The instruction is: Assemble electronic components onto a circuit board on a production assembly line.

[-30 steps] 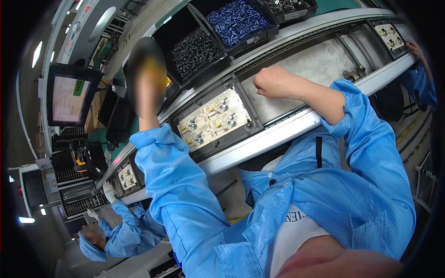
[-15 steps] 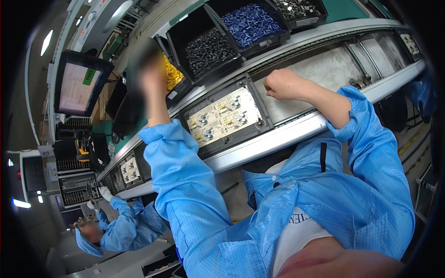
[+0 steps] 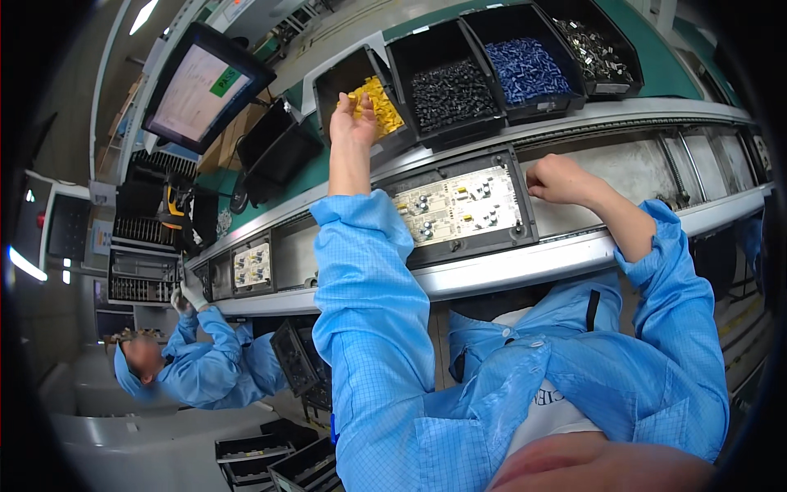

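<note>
Long silver metal conveyor [image 3: 484,277] spans factory room; green tabletop [image 3: 668,74] behind. Conveyor's right end lost in dark lens rim. Flat black frame [image 3: 524,193] on conveyor carries cream rectangular circuit board [image 3: 459,205]; frame's left side partly behind checked blue fabric sleeve [image 3: 361,279]. Open black plastic bin [image 3: 338,72] beyond. Left hand [image 3: 354,123] at bin, fingers bent; right hand [image 3: 561,179] curled narrow beside frame; cannot tell whether either holds anything. Small yellow parts [image 3: 381,107] heaped in bin.
</note>
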Motion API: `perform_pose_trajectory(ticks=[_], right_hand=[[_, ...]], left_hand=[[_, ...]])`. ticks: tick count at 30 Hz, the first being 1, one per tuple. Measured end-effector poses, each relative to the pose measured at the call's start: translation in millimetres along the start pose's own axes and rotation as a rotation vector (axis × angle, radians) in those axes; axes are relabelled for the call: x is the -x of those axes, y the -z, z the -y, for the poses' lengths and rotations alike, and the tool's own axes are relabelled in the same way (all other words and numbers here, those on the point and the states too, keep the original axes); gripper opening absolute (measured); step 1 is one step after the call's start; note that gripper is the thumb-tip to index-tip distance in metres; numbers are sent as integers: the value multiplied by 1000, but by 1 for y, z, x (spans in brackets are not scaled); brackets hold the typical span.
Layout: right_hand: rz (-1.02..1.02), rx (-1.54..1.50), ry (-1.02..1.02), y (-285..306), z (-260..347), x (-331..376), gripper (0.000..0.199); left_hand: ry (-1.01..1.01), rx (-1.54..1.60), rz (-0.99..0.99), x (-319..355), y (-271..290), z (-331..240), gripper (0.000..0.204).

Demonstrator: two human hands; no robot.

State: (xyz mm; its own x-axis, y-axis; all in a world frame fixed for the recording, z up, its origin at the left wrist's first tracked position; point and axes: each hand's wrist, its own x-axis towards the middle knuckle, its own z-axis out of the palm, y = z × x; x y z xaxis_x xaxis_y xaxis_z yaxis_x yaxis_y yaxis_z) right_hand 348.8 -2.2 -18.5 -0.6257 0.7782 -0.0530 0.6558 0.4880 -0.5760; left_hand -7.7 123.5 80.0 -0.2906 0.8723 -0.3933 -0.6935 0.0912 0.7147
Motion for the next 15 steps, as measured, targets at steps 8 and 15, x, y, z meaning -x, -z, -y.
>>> perform_pose_trajectory(ticks=[8,15], right_hand=[[67,-80,98,1,13,-6,15],[42,-232,139,-13,1,-6,23]], left_hand=[[49,15,411,10,28,-17,22],[-62,-28,451,70,3,27,21]])
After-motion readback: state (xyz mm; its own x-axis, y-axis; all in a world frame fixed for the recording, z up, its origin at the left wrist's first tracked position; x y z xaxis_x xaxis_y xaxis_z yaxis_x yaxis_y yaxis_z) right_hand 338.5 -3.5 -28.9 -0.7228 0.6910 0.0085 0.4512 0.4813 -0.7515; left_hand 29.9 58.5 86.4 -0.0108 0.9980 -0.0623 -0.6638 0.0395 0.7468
